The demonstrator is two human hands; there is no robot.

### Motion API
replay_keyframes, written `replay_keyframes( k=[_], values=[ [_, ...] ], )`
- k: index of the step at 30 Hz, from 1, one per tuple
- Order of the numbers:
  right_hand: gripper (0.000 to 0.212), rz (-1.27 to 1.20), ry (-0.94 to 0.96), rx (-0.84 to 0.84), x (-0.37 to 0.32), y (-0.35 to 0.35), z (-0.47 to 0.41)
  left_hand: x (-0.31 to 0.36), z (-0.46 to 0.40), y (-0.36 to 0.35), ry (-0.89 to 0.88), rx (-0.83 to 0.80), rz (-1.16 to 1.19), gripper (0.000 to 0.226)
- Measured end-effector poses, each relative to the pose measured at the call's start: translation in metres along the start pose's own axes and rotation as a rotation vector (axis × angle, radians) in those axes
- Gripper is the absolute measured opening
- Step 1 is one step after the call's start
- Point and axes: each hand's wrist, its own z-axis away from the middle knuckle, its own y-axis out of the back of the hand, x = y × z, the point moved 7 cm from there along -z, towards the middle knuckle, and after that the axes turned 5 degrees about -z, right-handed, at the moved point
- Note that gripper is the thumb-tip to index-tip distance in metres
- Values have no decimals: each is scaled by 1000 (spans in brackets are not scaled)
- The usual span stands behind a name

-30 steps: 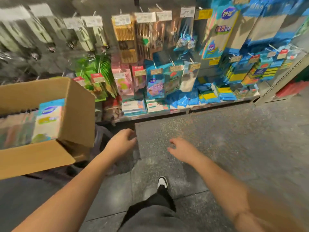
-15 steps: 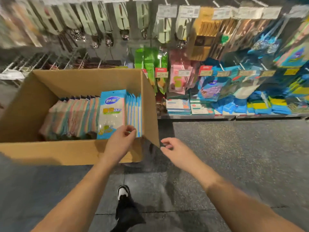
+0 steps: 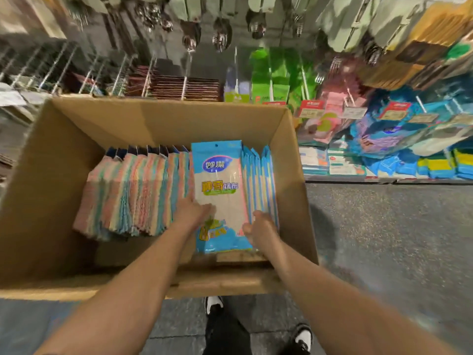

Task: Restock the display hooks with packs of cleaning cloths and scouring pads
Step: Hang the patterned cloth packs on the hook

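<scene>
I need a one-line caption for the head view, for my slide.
Both hands, left hand and right hand, reach into the cardboard box around a blue cloth pack.

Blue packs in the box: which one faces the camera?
The blue pack between both hands, left hand and right hand: its printed front shows, while the blue packs to its right stand edge-on.

Light-blue plastic pack of white cleaning cloth (image 3: pixel 220 190), blue oval logo and yellow lettering, hang hole at top: leans face-up in open brown cardboard box (image 3: pixel 158 119). Row of identical blue-edged packs (image 3: pixel 261 180) stands just right of it. Row of pastel striped cloth packs with dark headers (image 3: pixel 133 193) stands on edge, left, touching it.
</scene>
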Motion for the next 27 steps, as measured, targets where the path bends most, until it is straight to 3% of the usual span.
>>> replay_keyframes(
  k=[3,6,13,18,27],
  values=[
    [50,131,-49,147,1,1,-25,-18,-31,-17,87,-58,40,49],
    [68,45,-167,228,12,6,-41,-53,-78,-33,133,-56,-41,74],
    [66,-43,-228,269,31,1,-60,-21,-53,-1,95,77,33,39],
    [39,155,-230,253,27,6,-72,-13,-49,5,44,117,36,31],
    [30,422,-257,193,16,13,-90,-13,-51,-3,13,75,52,31]
  ],
)
